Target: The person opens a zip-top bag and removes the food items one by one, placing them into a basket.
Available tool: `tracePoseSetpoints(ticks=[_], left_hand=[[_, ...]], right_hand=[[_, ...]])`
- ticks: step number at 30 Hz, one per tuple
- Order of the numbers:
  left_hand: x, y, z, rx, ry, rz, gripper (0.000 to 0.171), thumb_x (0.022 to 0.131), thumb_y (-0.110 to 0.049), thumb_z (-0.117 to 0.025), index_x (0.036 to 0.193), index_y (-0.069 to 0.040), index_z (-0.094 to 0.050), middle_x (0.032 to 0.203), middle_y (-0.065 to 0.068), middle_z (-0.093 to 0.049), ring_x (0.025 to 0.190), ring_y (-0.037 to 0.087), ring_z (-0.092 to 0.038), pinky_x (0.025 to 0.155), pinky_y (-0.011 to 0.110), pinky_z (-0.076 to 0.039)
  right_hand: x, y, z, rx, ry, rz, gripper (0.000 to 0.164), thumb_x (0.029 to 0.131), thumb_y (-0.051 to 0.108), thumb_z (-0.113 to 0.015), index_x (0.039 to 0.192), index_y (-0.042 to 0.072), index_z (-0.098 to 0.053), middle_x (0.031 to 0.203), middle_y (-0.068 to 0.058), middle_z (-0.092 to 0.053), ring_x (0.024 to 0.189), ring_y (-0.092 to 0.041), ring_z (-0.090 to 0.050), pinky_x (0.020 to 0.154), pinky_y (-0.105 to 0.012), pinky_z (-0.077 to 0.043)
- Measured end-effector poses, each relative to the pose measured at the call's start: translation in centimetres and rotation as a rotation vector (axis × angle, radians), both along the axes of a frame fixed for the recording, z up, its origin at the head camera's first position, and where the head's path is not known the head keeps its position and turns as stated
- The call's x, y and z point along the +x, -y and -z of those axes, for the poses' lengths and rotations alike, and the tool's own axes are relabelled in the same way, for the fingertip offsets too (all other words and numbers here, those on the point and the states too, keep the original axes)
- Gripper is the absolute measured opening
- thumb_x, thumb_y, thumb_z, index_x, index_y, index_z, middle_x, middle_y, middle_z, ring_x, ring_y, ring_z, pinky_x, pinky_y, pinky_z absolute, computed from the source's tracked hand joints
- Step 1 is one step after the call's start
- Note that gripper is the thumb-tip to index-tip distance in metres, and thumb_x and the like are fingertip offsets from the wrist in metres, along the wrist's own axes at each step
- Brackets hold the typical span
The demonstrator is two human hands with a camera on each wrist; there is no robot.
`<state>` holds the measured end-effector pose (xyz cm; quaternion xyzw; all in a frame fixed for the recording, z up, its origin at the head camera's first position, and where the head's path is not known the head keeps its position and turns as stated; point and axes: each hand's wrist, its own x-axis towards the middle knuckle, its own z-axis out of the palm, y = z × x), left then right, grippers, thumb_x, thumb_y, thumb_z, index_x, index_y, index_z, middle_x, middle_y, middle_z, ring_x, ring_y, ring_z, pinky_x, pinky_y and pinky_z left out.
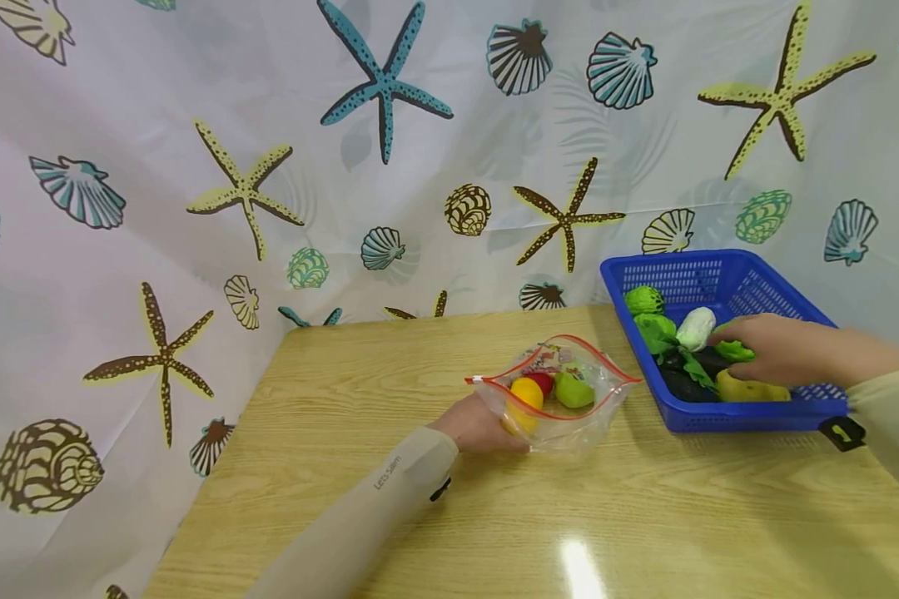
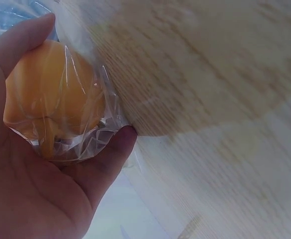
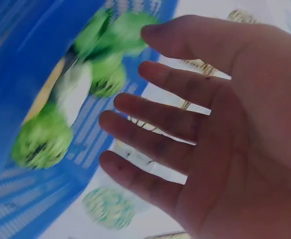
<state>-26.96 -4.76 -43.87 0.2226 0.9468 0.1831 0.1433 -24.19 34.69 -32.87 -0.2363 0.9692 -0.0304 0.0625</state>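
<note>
My left hand (image 1: 483, 426) holds the side of a clear zip bag (image 1: 595, 424), whose red-edged mouth gapes upward. Through the plastic, its thumb and fingers wrap a yellow-orange bell pepper (image 2: 53, 89), stem toward the palm. Beside the pepper in the bag lie a red piece (image 1: 541, 382) and a green fruit or vegetable (image 1: 573, 390). My right hand (image 1: 775, 345) hovers over a blue plastic basket (image 1: 719, 416) with fingers spread and nothing in its palm. Nearest its fingertips in the head view is a white, leafy vegetable (image 1: 696, 329).
Inside the basket are also green round pieces (image 1: 645, 301), a dark eggplant-like piece (image 1: 685, 386) and a yellow lumpy piece (image 1: 749, 389). The wooden table (image 1: 360, 374) ends at a hanging cloth (image 1: 419, 200) printed with starfish and shells.
</note>
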Motion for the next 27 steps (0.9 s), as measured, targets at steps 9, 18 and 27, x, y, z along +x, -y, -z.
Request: tracePoseSetpoints(ticks=[9, 18, 27], left_hand=[[-0.1, 0.0, 0.0, -0.014, -0.007, -0.001, 0.086, 0.063, -0.059, -0.079, 0.130, -0.012, -0.053, 0.122, -0.003, -0.058, 0.097, 0.011, -0.050, 0.096, 0.033, -0.043], [0.0, 0.1, -0.1, 0.024, 0.044, -0.044, 0.089, 0.061, -0.059, -0.080, 0.133, -0.016, -0.051, 0.124, -0.004, -0.057, 0.098, 0.012, -0.050, 0.097, 0.036, -0.043], [-0.3, 0.2, 0.1, 0.098, -0.027, 0.078, 0.098, 0.064, -0.051, -0.082, 0.144, -0.016, -0.038, 0.138, -0.007, -0.046, 0.107, 0.008, -0.047, 0.100, 0.036, -0.041]], right_hand=[[1.6, 8.5, -2.7, -0.163, -0.149, -0.127, 0.026, 0.086, 0.011, -0.067, 0.113, 0.011, -0.067, 0.106, -0.004, -0.067, 0.086, -0.014, -0.059, 0.069, -0.039, -0.055], [1.2, 14.9, -1.7, -0.213, -0.170, -0.327, 0.020, 0.087, 0.015, -0.066, 0.106, 0.019, -0.069, 0.099, 0.006, -0.069, 0.086, -0.009, -0.059, 0.073, -0.035, -0.056], [-0.1, 18.1, 1.1, -0.140, -0.135, -0.419, 0.042, 0.082, 0.012, -0.069, 0.123, 0.018, -0.062, 0.114, 0.003, -0.062, 0.099, -0.016, -0.053, 0.082, -0.040, -0.053]])
